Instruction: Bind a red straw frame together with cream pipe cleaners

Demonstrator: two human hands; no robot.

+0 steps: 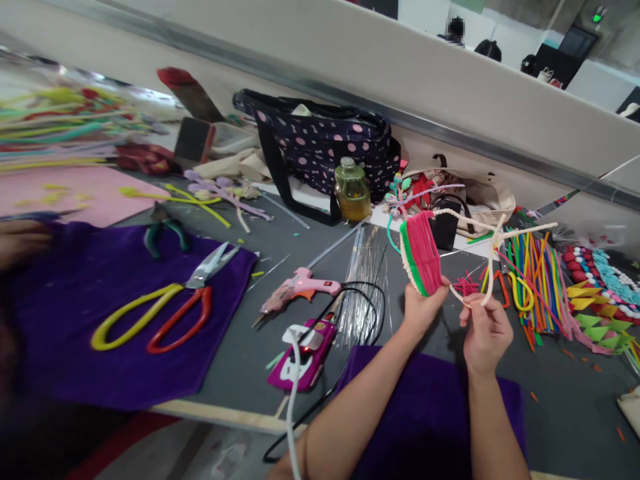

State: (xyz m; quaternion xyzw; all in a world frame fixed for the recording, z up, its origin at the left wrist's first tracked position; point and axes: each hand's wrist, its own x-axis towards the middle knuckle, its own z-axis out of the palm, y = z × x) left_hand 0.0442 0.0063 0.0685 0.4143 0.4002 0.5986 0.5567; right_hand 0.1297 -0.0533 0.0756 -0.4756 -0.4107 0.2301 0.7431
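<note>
Tabletop (570, 427), pink-green piece (424, 255), left hand (423, 308) partly hidden

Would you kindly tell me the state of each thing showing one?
Pink-and-green piece: held in left hand
Cream stem: pinched in right hand
Large scissors: partly open
Pliers: open
Glue gun: lying down
Bottle: upright, partly filled
Magenta device: red light lit

- A fuzzy panel of pink, green and cream pipe-cleaner strips (423, 253) is held up in the air, leaning slightly; pink fills most of it, green and cream bands edging its left side.
- A fuzzy cream pipe-cleaner frame (491, 267) loops rightward from the panel, its strands crossing, two ends jutting free.
</note>
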